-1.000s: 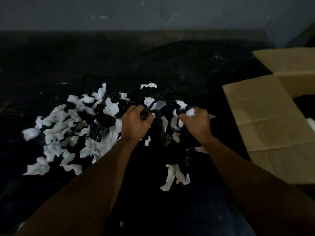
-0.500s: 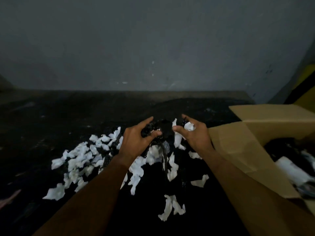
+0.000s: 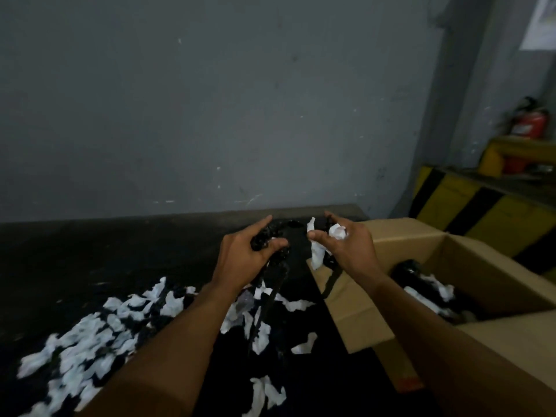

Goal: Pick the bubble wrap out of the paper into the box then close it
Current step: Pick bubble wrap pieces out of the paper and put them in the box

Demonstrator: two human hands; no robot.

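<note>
Raised from the scraps (image 3: 99, 335), black wrap (image 3: 272, 236) is clutched by left hand (image 3: 246, 257) and right hand (image 3: 350, 248), left of box (image 3: 496, 284); paper (image 3: 317, 251) clamped alongside may be boxed.

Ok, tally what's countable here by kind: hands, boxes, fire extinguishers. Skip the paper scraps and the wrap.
Hands: 2 (left hand, right hand, each with a grip on black bubble wrap)
Cardboard box: 1
Fire extinguisher: 1
Total: 4
</note>
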